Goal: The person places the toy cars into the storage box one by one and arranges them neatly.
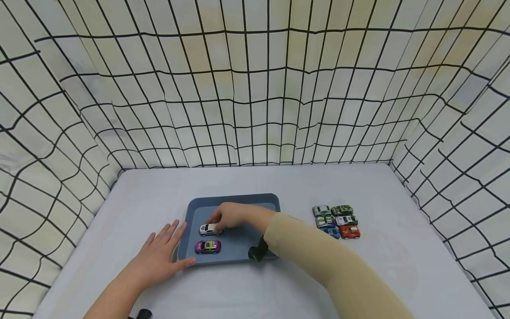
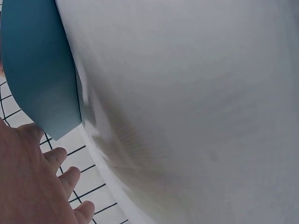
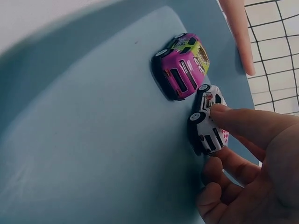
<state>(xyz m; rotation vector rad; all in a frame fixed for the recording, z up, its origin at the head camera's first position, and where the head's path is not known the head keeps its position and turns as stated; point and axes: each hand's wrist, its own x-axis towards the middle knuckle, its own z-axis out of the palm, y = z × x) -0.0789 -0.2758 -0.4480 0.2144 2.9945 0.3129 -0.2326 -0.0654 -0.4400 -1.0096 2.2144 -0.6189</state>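
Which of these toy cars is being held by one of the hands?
The white car in the tray, pinched by the right hand; no hand holds the purple car or the six cars outside.

Grid wall [image 1: 259,110]: bright beyond the left hand [image 1: 157,254] and right hand [image 1: 231,215], stretched toward the frame edges.
Tabletop [image 2: 210,84]: grey in the left wrist view, soft brownish shadow beside the hand.
Tray [image 3: 93,140]: dim in the right wrist view; shadows edge the purple car [image 3: 184,67] and white car [image 3: 206,123] away from the hand.
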